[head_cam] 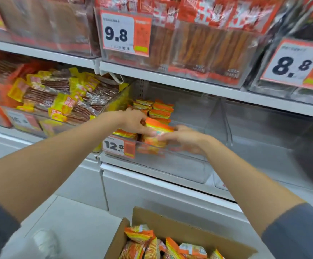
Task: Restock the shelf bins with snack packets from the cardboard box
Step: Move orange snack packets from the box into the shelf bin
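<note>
Left grip (135,121) and right grip (186,139) are pinching one orange-yellow snack packet (158,130), likely squaring it into the clear plastic bin (172,161) beneath.

Pkts (160,109) stacked left in bin (180,165); box (170,226) below holds more pkts (142,234).

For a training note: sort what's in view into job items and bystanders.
Job: left hand and right hand, both holding an orange packet; clear bin tagged 12.8; cardboard box.
Bystanders: yellow packets; stick snacks above; 8.8 tag.
</note>
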`<action>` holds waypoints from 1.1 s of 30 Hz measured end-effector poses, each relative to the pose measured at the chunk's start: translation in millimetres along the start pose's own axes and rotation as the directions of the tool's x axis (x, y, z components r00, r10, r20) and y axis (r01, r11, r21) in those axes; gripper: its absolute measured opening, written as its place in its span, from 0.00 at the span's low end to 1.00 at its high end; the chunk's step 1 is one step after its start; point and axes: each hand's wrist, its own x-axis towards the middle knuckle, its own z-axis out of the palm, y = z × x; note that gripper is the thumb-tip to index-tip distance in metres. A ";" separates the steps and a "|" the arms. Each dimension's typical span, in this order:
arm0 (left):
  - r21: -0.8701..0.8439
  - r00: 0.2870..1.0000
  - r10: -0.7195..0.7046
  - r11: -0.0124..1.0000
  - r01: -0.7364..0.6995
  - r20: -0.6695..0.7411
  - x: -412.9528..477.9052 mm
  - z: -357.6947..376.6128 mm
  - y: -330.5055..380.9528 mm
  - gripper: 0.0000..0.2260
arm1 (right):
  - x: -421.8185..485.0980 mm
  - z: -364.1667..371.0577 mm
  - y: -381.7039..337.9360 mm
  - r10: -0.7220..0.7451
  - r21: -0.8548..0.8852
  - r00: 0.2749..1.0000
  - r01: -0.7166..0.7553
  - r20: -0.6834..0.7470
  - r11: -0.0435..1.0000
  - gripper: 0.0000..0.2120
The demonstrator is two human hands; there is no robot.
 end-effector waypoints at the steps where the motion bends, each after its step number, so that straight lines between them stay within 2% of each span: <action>1: -0.008 1.000 0.015 1.000 -0.015 0.025 3.4 5.3 -7.5 0.36 | 3.5 2.9 4.4 0.032 -0.054 0.999 -0.032 0.009 0.998 0.28; 3: -0.113 0.997 0.065 0.992 -0.060 0.039 6.7 13.8 -17.4 0.34 | 11.4 8.4 11.6 0.047 -0.051 0.999 -0.047 -0.003 0.998 0.29; 5: -0.247 0.993 0.116 0.963 -0.109 0.016 4.6 15.7 -21.4 0.32 | 16.9 11.9 13.6 0.012 0.043 1.000 -0.011 -0.012 0.999 0.27; 7: -0.399 0.991 0.136 0.908 -0.125 -0.001 0.5 12.0 -26.4 0.26 | 19.3 11.8 11.9 -0.009 0.099 1.000 0.007 0.020 0.995 0.24; 9: -0.474 0.992 0.120 0.873 -0.117 -0.024 -3.0 9.2 -32.6 0.17 | 17.7 12.7 8.0 -0.034 0.089 0.998 0.030 0.054 0.996 0.22; 12: -0.392 0.994 0.101 0.913 -0.110 -0.042 -3.0 11.9 -34.8 0.13 | 15.3 17.1 1.1 -0.102 -0.010 0.995 0.102 -0.010 0.995 0.16; 14: -0.357 0.989 0.147 0.923 -0.148 -0.030 -2.4 14.4 -31.7 0.11 | 14.8 22.1 -2.5 -0.130 -0.049 0.991 0.128 -0.031 0.991 0.17; 17: -0.416 0.988 0.150 0.897 -0.147 -0.026 -5.1 14.3 -30.4 0.08 | 16.6 25.7 -1.9 -0.135 -0.134 0.988 0.125 -0.072 0.983 0.19; 20: -0.451 0.991 0.119 0.883 -0.134 -0.061 -7.0 16.3 -34.6 0.04 | 17.6 22.5 4.4 -0.121 -0.174 0.989 0.105 -0.083 0.979 0.16; 23: -0.470 0.992 0.094 0.874 -0.123 -0.085 -8.7 17.4 -35.3 0.04 | 19.8 22.3 8.5 -0.085 -0.054 0.991 0.079 -0.103 0.995 0.15; 26: -0.493 0.996 0.073 0.865 -0.092 -0.058 -9.8 18.3 -35.6 0.06 | 21.4 22.7 6.7 -0.022 0.153 0.999 0.025 -0.024 0.988 0.16; 28: -0.498 0.996 0.067 0.862 -0.091 -0.066 -11.7 18.8 -34.9 0.08 | 18.5 19.1 7.0 -0.021 0.167 0.999 0.016 0.025 0.986 0.16; 29: -0.507 0.994 0.066 0.856 -0.102 -0.089 -12.8 18.7 -33.7 0.09 | 15.7 17.1 7.1 -0.030 0.130 0.999 0.027 0.018 0.991 0.16; 31: -0.540 0.984 0.051 0.830 -0.136 -0.171 -18.2 17.9 -27.3 0.09 | 7.4 14.6 8.4 -0.100 -0.006 0.991 0.100 -0.090 0.995 0.16; 33: -0.556 0.958 0.014 0.812 -0.178 -0.286 -26.3 17.4 -14.3 0.08 | -7.6 13.2 9.2 -0.262 -0.175 0.934 0.223 -0.243 0.959 0.14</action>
